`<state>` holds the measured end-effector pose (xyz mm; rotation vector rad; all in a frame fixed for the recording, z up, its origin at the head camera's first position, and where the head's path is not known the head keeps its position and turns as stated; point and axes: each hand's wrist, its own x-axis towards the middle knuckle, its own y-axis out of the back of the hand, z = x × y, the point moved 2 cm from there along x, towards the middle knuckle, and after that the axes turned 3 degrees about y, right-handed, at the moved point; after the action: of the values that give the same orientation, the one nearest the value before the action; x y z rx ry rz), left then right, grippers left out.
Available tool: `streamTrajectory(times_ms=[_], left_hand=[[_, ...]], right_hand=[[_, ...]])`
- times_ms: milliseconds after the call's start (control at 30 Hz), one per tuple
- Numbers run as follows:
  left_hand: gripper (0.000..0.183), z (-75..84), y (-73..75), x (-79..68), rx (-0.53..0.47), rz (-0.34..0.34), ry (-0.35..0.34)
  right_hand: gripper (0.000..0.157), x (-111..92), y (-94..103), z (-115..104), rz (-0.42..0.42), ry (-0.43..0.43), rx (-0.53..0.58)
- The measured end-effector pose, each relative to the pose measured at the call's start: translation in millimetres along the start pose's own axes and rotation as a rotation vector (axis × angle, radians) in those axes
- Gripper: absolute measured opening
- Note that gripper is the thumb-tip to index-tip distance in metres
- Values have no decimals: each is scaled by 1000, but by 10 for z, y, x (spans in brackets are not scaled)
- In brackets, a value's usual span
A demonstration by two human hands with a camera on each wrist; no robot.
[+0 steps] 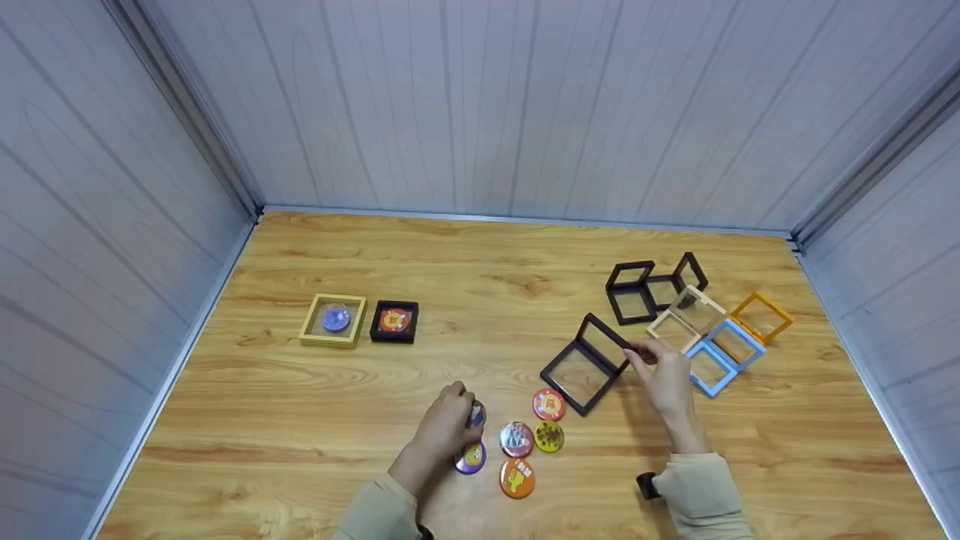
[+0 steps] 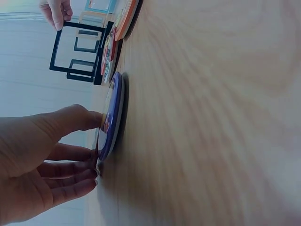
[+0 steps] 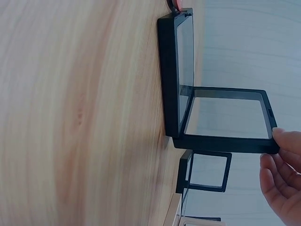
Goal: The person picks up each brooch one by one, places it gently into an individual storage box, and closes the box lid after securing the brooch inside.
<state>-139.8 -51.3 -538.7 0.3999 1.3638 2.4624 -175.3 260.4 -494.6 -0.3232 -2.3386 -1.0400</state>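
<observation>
My left hand (image 1: 448, 424) grips a round dark-blue button badge (image 1: 478, 414) by its edge, low over the table. Directly below it lies a purple-rimmed badge (image 1: 470, 459), overlapped by the thumb in the left wrist view. My right hand (image 1: 666, 375) pinches the outer corner of the raised lid of a black display frame (image 3: 168, 75) between thumb and fingers. That frame's base rests on the table, its clear film bare. Beside it are a red badge (image 1: 549, 404), a pink-red badge (image 1: 517, 439), a yellow badge (image 1: 549, 436) and an orange badge (image 1: 517, 478).
At back right stand open frames: two black ones (image 1: 636, 319), a cream one (image 1: 664, 320), a blue one (image 1: 712, 391) and an orange one (image 1: 780, 330). On the left lie a yellow frame (image 1: 330, 342) and a black frame (image 1: 393, 338), each holding a badge. Pale walls (image 1: 487, 112) enclose the table.
</observation>
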Motion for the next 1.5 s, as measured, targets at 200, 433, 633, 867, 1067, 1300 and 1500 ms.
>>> streamTrajectory(times_ms=[200,433,633,867,1067,1300,1500], left_hand=[[28,51,-16,36,-33,34,-9],[31,166,-52,118,-30,136,-73],[33,289,-98,232,-28,137,-68],[33,435,-197,385,-30,161,-110],[35,577,-291,538,-17,141,-129],[36,711,-385,699,-5,57,-98],[36,798,-450,829,34,45,-98]], right_hand=[[9,0,4,-8,-10,-10,4],[10,3,4,6,-6,-11,3],[9,2,5,7,0,-15,6],[9,-6,7,19,21,-18,6],[10,-14,6,29,27,-13,8],[10,-25,-7,34,23,-9,6],[10,-27,-8,38,24,1,5]])
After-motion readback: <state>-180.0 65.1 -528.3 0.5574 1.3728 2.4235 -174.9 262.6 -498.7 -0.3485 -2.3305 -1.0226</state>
